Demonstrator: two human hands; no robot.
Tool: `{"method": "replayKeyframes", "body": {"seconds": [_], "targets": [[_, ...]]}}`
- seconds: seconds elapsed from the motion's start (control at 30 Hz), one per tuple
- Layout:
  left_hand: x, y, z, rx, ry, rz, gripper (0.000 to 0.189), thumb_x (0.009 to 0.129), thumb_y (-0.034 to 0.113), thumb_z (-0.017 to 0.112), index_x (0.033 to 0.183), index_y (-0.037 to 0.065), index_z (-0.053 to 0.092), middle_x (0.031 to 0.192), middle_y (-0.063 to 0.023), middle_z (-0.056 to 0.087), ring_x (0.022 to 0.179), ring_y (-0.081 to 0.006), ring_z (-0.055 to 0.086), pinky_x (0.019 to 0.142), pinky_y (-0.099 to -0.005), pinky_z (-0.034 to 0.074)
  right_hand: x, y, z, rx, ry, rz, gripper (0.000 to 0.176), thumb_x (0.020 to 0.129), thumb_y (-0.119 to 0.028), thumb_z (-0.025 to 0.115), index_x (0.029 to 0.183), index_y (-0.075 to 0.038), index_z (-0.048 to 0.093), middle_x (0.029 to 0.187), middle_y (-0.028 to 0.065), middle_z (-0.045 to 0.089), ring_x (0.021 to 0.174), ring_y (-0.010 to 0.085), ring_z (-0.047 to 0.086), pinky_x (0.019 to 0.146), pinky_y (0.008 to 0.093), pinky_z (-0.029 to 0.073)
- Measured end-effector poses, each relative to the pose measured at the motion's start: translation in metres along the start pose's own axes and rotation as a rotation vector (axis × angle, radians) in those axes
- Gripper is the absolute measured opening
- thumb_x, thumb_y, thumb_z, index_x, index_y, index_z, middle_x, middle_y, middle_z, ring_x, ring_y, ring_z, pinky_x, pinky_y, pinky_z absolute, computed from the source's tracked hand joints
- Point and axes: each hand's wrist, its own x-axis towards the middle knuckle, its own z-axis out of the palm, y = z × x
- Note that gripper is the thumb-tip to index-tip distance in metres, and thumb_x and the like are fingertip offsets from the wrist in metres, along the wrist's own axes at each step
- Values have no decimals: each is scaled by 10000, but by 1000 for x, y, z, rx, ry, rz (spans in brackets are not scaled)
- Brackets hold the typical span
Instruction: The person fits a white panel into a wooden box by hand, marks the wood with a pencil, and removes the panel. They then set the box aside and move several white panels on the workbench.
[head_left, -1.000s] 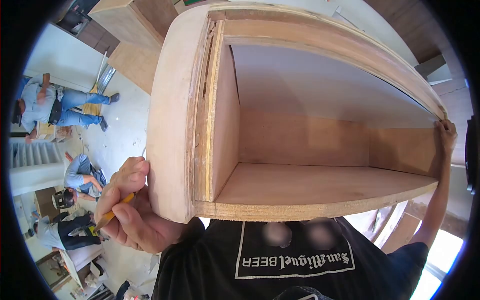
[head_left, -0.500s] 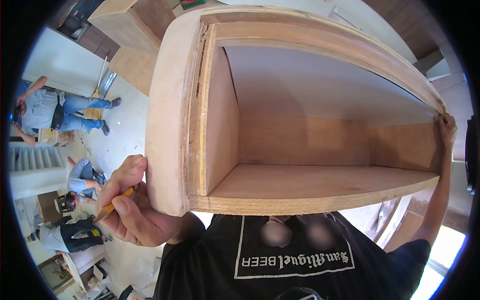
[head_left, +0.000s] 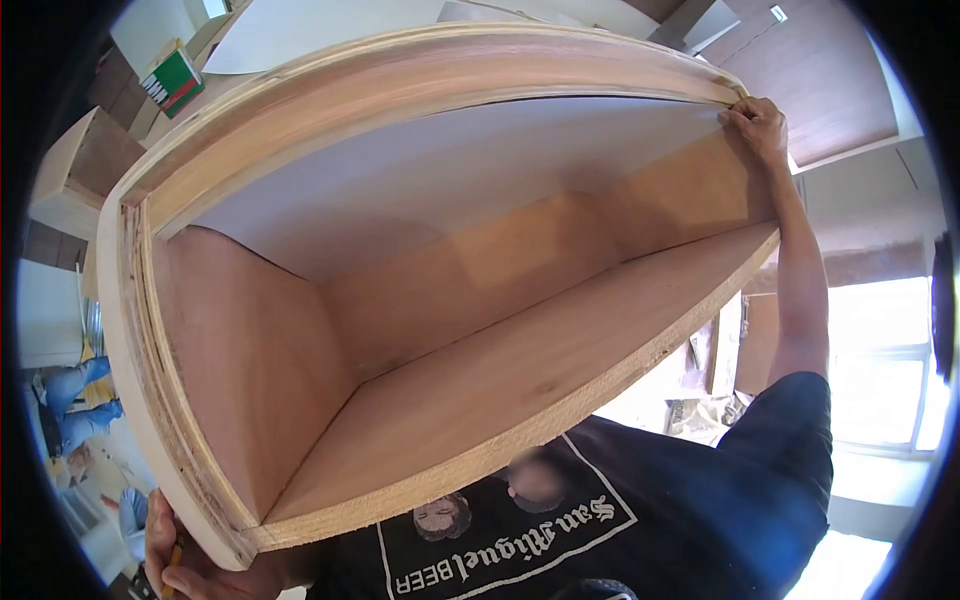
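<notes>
A large open-fronted wooden cabinet (head_left: 560, 400) fills the view in front of my chest, with a rounded left end, a pale inner panel and a rough plywood front edge. It is tilted, its right end higher than its left. At the upper right corner, my right hand (head_left: 762, 130) is closed on the cabinet's rim, arm stretched out. Low on the left, my left hand (head_left: 165, 560) is beside the cabinet's rounded end, partly cut off by the dark image border. Its fingers are closed on a yellow pencil (head_left: 176, 555), of which only a little shows.
A green and red box (head_left: 173, 82) lies on a surface at the upper left, near another wooden box (head_left: 85, 175). A person in blue jeans (head_left: 85, 405) stands far left, mostly hidden. A bright window (head_left: 885, 345) is at the right.
The cabinet has swung in view, its left end going down and left, its right end up and left. Both hands have moved with it. The pencil stays in my left hand.
</notes>
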Motion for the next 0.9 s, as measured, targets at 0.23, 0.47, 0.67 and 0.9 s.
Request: {"method": "replayKeyframes", "body": {"seconds": [0.23, 0.47, 0.67, 0.9], "targets": [[1, 1, 7, 7, -31, 45, 325, 1006, 161, 443, 965, -150, 529, 834, -294, 624, 724, -338, 657, 650, -380, 585, -4, 5, 0, 22, 15, -28, 172, 741, -236, 785, 811, -91, 724, 739, 84, 641, 711, 209, 626, 657, 343, 498], [3, 2, 6, -1, -58, 69, 290, 1006, 140, 440, 967, -137, 515, 803, -276, 626, 691, -331, 665, 615, -374, 592, -5, -8, -4, 18, 28, 43, 208, 695, -246, 822, 760, -79, 717, 724, 95, 667, 708, 239, 637, 665, 369, 509], [1, 4, 7, -30, -63, 79, 259, 1006, 122, 437, 969, -126, 503, 777, -260, 627, 662, -324, 672, 585, -369, 599, -3, 14, 5, 53, 30, -20, 179, 703, -222, 810, 778, -88, 720, 759, 107, 661, 714, 246, 641, 665, 368, 513], [2, 5, 7, -62, -74, 142, 224, 1006, 101, 434, 971, -114, 489, 747, -242, 628, 628, -316, 680, 550, -363, 606, -7, 6, -12, 17, 130, -86, 299, 673, -167, 795, 943, -73, 705, 914, 119, 669, 894, 269, 647, 791, 389, 521]]}}
